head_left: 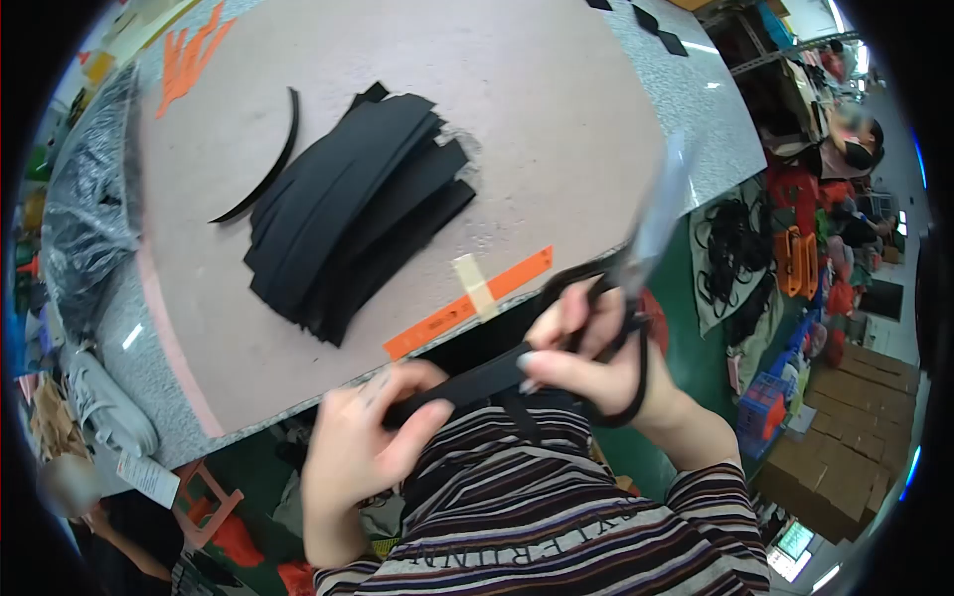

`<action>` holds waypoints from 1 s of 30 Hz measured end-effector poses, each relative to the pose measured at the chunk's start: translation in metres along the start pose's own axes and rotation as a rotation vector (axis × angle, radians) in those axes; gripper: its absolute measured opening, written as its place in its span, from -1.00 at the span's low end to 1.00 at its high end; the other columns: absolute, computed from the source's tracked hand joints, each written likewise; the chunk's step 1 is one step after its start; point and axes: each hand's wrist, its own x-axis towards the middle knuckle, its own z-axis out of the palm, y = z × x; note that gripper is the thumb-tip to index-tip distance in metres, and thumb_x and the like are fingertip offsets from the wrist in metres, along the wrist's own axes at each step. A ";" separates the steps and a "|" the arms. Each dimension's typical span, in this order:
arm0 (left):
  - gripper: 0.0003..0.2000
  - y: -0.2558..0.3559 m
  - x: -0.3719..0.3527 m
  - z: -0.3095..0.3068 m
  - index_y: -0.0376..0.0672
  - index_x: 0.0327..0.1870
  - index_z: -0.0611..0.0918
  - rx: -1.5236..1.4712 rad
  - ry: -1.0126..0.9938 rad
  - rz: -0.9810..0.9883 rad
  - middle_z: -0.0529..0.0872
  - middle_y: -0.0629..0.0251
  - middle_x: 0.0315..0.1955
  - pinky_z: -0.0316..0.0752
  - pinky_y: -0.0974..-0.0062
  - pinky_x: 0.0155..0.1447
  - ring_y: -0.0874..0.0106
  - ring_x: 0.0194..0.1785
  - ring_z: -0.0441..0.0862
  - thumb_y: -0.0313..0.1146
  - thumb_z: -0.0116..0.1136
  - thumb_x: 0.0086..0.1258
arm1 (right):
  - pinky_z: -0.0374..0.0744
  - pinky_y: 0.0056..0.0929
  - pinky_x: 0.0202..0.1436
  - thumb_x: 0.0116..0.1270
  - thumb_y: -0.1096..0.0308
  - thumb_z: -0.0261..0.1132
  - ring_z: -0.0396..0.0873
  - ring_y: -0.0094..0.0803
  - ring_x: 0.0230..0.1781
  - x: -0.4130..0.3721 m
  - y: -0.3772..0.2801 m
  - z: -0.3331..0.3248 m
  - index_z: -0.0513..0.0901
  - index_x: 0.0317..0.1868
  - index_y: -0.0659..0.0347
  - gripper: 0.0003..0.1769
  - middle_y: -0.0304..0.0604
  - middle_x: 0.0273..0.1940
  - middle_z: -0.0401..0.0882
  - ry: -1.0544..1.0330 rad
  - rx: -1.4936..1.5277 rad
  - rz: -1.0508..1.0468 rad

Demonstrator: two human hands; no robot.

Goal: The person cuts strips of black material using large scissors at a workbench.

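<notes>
A flat black fabric strip [477, 382] is pinched in the closed left hand [363, 442], apparently kept taut below the surface [556, 119] edge; black-handled steel scissors [636, 268] are gripped in the right hand [596, 363], blades raised clear.

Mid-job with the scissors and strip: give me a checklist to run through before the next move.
1. Left hand grips the strip: ok, fingers closed around one end.
2. Right hand holds the scissors: ok, fingers through the handle loops.
3. Strip sits between the blades: cannot tell, the right hand covers that end.
4. Blades open: cannot tell, they are blurred.
5. Left hand away from the blades: ok, the blades point up and away from it.
6. Pile out of the blades' way: ok, it lies further in on the table, apart from both hands.
</notes>
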 end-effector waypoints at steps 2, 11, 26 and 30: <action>-0.83 0.006 -0.017 -0.031 -0.27 -0.31 0.73 0.169 -0.086 -0.061 0.75 0.19 -0.52 0.57 0.52 -0.36 0.34 -0.48 0.74 -0.40 0.45 0.16 | 0.67 -0.47 -0.17 0.22 0.65 0.40 0.67 -0.45 -0.33 -0.004 -0.014 -0.027 0.29 -0.15 0.17 -0.58 -0.16 -0.31 0.62 0.141 -0.005 -0.091; -0.88 -0.022 -0.003 -0.023 -0.32 -0.35 0.68 0.273 0.084 -0.218 0.64 0.11 -0.63 0.44 0.48 -0.39 0.30 -0.57 0.62 -0.45 0.34 0.31 | 0.50 -0.52 -0.25 0.16 0.34 0.58 0.42 -0.62 -0.40 0.052 0.030 -0.069 0.49 -0.19 0.28 -0.59 -0.27 -0.39 0.55 0.295 -0.602 -0.114; -0.92 -0.037 -0.003 -0.008 -0.24 -0.33 0.69 0.325 0.184 -0.115 0.74 0.11 -0.50 0.54 0.37 -0.36 0.17 -0.47 0.71 -0.43 0.33 0.32 | 0.32 -0.64 -0.39 0.17 0.53 0.46 0.25 -0.70 -0.45 0.060 0.025 -0.055 0.40 -0.25 0.23 -0.66 -0.41 -0.42 0.34 0.316 -0.655 -0.106; -0.87 -0.030 0.000 -0.005 -0.35 -0.39 0.65 0.358 0.172 -0.241 0.73 0.08 -0.49 0.59 0.44 -0.24 0.21 -0.39 0.76 -0.46 0.30 0.29 | 0.27 -0.65 -0.41 0.19 0.51 0.47 0.21 -0.72 -0.46 0.060 0.025 -0.057 0.38 -0.28 0.19 -0.65 -0.43 -0.43 0.32 0.301 -0.675 -0.095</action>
